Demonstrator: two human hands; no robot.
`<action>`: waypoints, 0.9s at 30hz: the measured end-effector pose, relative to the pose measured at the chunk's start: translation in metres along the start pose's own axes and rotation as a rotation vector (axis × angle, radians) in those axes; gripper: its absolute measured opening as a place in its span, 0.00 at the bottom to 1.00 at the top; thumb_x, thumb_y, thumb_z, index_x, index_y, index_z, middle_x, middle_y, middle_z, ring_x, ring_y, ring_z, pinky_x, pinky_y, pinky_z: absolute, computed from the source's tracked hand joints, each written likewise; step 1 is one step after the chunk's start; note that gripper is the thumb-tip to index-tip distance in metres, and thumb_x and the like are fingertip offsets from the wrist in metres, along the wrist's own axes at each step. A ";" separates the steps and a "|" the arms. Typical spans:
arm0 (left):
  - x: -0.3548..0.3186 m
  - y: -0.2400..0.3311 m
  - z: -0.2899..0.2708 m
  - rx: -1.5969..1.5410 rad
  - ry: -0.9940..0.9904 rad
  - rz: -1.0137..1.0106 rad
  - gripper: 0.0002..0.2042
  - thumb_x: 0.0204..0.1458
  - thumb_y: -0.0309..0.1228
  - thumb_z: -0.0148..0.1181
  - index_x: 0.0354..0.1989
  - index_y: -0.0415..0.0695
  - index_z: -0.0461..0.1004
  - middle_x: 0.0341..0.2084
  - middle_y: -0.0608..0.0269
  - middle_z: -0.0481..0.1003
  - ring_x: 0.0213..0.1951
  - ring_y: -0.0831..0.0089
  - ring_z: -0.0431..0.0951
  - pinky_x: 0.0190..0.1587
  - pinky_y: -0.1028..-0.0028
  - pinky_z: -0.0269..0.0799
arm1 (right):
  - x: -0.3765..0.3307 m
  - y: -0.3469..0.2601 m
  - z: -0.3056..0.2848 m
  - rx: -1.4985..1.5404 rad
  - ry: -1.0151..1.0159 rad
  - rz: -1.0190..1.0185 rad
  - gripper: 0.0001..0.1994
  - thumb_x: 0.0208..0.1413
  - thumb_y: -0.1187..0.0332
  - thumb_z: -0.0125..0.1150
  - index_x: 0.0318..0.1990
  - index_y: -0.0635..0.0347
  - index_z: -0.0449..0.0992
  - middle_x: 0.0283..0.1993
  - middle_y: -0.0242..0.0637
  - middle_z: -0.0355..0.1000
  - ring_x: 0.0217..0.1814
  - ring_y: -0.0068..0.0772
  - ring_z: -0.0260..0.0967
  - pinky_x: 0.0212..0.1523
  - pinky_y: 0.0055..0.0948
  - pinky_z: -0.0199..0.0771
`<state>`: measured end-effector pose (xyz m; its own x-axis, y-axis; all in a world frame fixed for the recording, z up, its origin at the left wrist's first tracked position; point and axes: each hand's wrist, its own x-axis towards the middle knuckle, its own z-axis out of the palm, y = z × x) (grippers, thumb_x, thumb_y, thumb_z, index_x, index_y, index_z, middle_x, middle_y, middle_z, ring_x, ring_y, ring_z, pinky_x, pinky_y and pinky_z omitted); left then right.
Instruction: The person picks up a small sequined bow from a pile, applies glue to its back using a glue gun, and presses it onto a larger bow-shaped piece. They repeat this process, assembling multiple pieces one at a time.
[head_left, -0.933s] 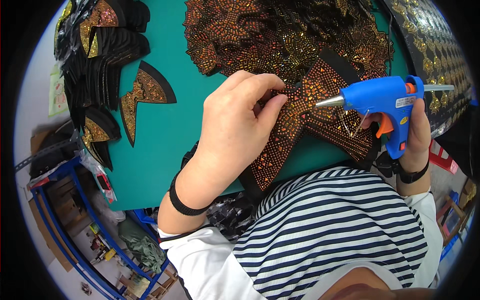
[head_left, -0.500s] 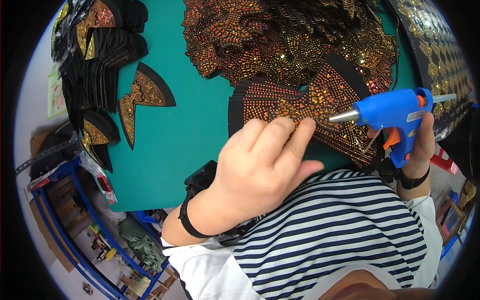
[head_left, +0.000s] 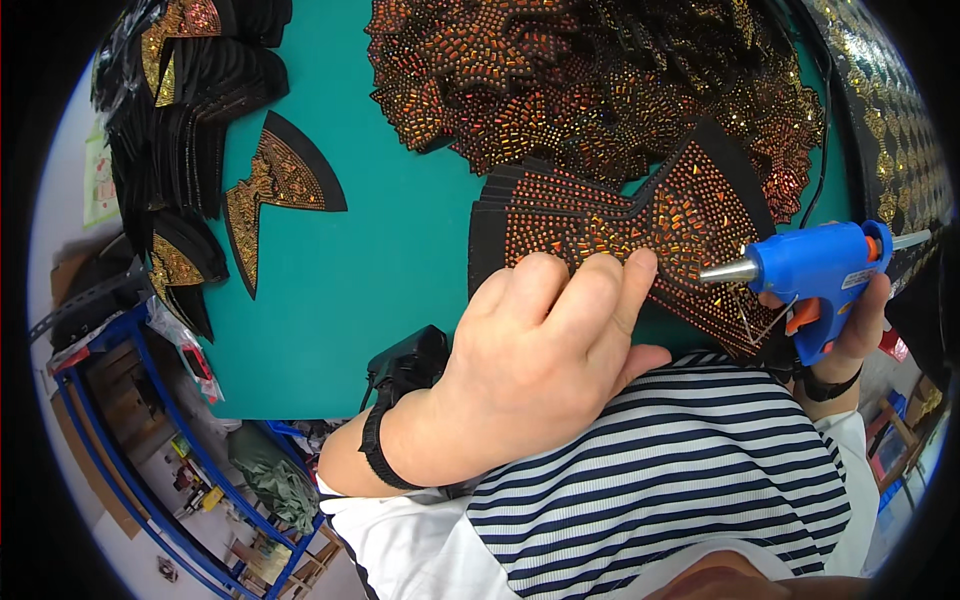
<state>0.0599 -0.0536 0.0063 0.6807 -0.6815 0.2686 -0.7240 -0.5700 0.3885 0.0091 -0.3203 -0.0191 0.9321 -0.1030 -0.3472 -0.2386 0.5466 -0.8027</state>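
Note:
My right hand (head_left: 868,325) is wrapped round the handle of a blue hot glue gun (head_left: 815,268). Its metal nozzle points left, over the beaded surface of a black appliqué (head_left: 690,200) that lies on top of a layered stack. My left hand (head_left: 550,340) rests on the near edge of this appliqué, index finger stretched toward the nozzle and thumb held apart. The other fingertips are bent down and partly hidden. Orange and copper stones cover the appliqué, which has plain black end bands.
A heap of similar beaded pieces (head_left: 560,80) covers the back of the green table (head_left: 350,320). Stacked black appliqués (head_left: 185,150) line the left edge, beside a single gold-beaded piece (head_left: 285,175). A black object (head_left: 410,360) sits near my left wrist. A cable (head_left: 828,130) runs at right.
The glue gun and my right hand have shifted right and slightly nearer me. My left hand has also moved a little right. The whole view has shifted slightly.

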 end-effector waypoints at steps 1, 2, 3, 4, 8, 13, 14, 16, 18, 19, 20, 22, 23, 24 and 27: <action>0.000 0.000 -0.001 -0.001 0.000 -0.001 0.27 0.31 0.41 0.63 0.41 0.37 0.72 0.28 0.62 0.65 0.24 0.71 0.62 0.23 0.77 0.61 | 0.000 -0.001 0.002 -0.010 -0.005 -0.001 0.37 0.48 0.43 0.50 0.55 0.67 0.54 0.46 0.59 0.64 0.35 0.50 0.71 0.35 0.42 0.76; 0.000 0.000 -0.001 -0.007 -0.009 -0.006 0.27 0.30 0.41 0.63 0.41 0.37 0.72 0.28 0.62 0.65 0.24 0.70 0.62 0.23 0.77 0.61 | 0.000 -0.001 0.003 -0.019 -0.009 -0.003 0.37 0.48 0.43 0.50 0.55 0.67 0.54 0.46 0.59 0.64 0.35 0.49 0.72 0.36 0.42 0.76; 0.000 0.000 -0.002 -0.014 -0.019 -0.010 0.27 0.30 0.40 0.63 0.41 0.36 0.72 0.28 0.62 0.65 0.24 0.70 0.62 0.23 0.77 0.61 | 0.001 -0.002 0.002 -0.020 -0.009 -0.003 0.37 0.48 0.43 0.50 0.55 0.67 0.54 0.46 0.59 0.64 0.35 0.49 0.72 0.36 0.42 0.76; 0.000 0.000 -0.002 -0.015 -0.018 -0.009 0.27 0.30 0.40 0.63 0.41 0.36 0.72 0.28 0.62 0.65 0.24 0.70 0.62 0.23 0.77 0.61 | 0.002 -0.003 0.000 -0.006 -0.066 0.015 0.37 0.48 0.43 0.50 0.55 0.67 0.54 0.46 0.59 0.64 0.36 0.50 0.72 0.36 0.42 0.76; 0.001 -0.001 -0.004 -0.040 -0.047 -0.013 0.28 0.29 0.40 0.64 0.42 0.36 0.72 0.29 0.61 0.65 0.24 0.70 0.62 0.24 0.76 0.62 | 0.004 -0.007 -0.009 -0.008 -0.209 0.055 0.37 0.48 0.43 0.49 0.56 0.66 0.53 0.49 0.59 0.62 0.42 0.52 0.69 0.36 0.43 0.75; 0.004 0.000 -0.004 -0.065 -0.058 -0.013 0.28 0.29 0.40 0.64 0.41 0.36 0.71 0.29 0.61 0.65 0.24 0.68 0.62 0.25 0.75 0.62 | 0.003 -0.004 -0.008 -0.016 -0.210 0.023 0.35 0.50 0.45 0.48 0.55 0.66 0.55 0.51 0.58 0.60 0.46 0.54 0.66 0.38 0.45 0.74; 0.004 0.001 -0.005 -0.066 -0.065 -0.020 0.28 0.30 0.40 0.64 0.41 0.36 0.71 0.29 0.61 0.65 0.25 0.68 0.62 0.25 0.75 0.62 | 0.003 -0.004 -0.007 -0.015 -0.228 0.024 0.34 0.51 0.45 0.48 0.55 0.66 0.55 0.52 0.57 0.59 0.48 0.54 0.65 0.39 0.45 0.73; 0.006 0.003 -0.007 -0.065 -0.072 -0.024 0.27 0.30 0.40 0.64 0.41 0.35 0.71 0.29 0.60 0.65 0.25 0.68 0.62 0.26 0.75 0.63 | 0.003 -0.004 -0.001 -0.001 -0.220 0.021 0.34 0.51 0.44 0.47 0.55 0.66 0.56 0.50 0.55 0.62 0.46 0.51 0.67 0.40 0.45 0.72; 0.006 0.004 -0.008 -0.041 -0.101 -0.038 0.27 0.31 0.41 0.64 0.41 0.36 0.71 0.29 0.60 0.65 0.26 0.67 0.63 0.27 0.74 0.63 | 0.005 -0.004 0.002 0.014 -0.211 0.018 0.35 0.50 0.43 0.46 0.54 0.67 0.57 0.48 0.52 0.65 0.44 0.48 0.68 0.42 0.44 0.71; 0.006 0.004 -0.008 -0.042 -0.102 -0.036 0.27 0.31 0.41 0.64 0.41 0.36 0.71 0.29 0.60 0.65 0.26 0.67 0.63 0.27 0.74 0.63 | 0.007 -0.006 0.002 -0.056 -0.253 0.018 0.35 0.51 0.42 0.44 0.54 0.68 0.58 0.46 0.53 0.66 0.43 0.48 0.69 0.42 0.42 0.71; 0.005 0.003 -0.007 -0.045 -0.092 -0.035 0.28 0.31 0.41 0.64 0.42 0.36 0.71 0.29 0.60 0.65 0.26 0.67 0.63 0.27 0.74 0.62 | 0.009 -0.007 0.003 -0.126 -0.294 0.019 0.36 0.51 0.41 0.42 0.54 0.68 0.58 0.44 0.53 0.67 0.42 0.47 0.69 0.42 0.40 0.71; 0.003 0.002 -0.007 -0.050 -0.083 -0.031 0.28 0.31 0.41 0.64 0.42 0.36 0.71 0.29 0.60 0.65 0.26 0.67 0.63 0.28 0.74 0.62 | 0.012 -0.008 0.006 -0.160 -0.326 0.007 0.36 0.52 0.41 0.38 0.52 0.70 0.59 0.41 0.53 0.69 0.40 0.44 0.70 0.41 0.36 0.70; 0.002 0.002 -0.007 -0.068 -0.065 -0.033 0.28 0.31 0.42 0.64 0.43 0.37 0.71 0.29 0.60 0.66 0.26 0.67 0.63 0.28 0.74 0.62 | 0.014 -0.009 0.005 -0.194 -0.360 -0.002 0.36 0.52 0.41 0.38 0.52 0.71 0.60 0.41 0.53 0.69 0.39 0.44 0.70 0.41 0.36 0.70; 0.001 0.001 -0.009 -0.086 -0.048 -0.035 0.29 0.31 0.42 0.64 0.43 0.37 0.70 0.29 0.60 0.66 0.26 0.67 0.63 0.28 0.74 0.62 | 0.014 -0.009 0.004 -0.228 -0.395 -0.011 0.35 0.53 0.42 0.38 0.51 0.71 0.61 0.40 0.53 0.69 0.39 0.43 0.70 0.40 0.35 0.70; -0.002 0.000 -0.011 -0.117 0.001 -0.030 0.28 0.30 0.37 0.66 0.44 0.37 0.70 0.29 0.59 0.67 0.26 0.69 0.64 0.26 0.75 0.62 | 0.015 -0.008 0.004 -0.188 -0.377 -0.039 0.35 0.54 0.42 0.37 0.50 0.72 0.61 0.40 0.54 0.69 0.39 0.43 0.70 0.40 0.35 0.71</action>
<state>0.0597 -0.0466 0.0152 0.7019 -0.6646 0.2561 -0.6854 -0.5326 0.4965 0.0265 -0.3226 -0.0158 0.9674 0.2101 -0.1413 -0.2145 0.3836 -0.8982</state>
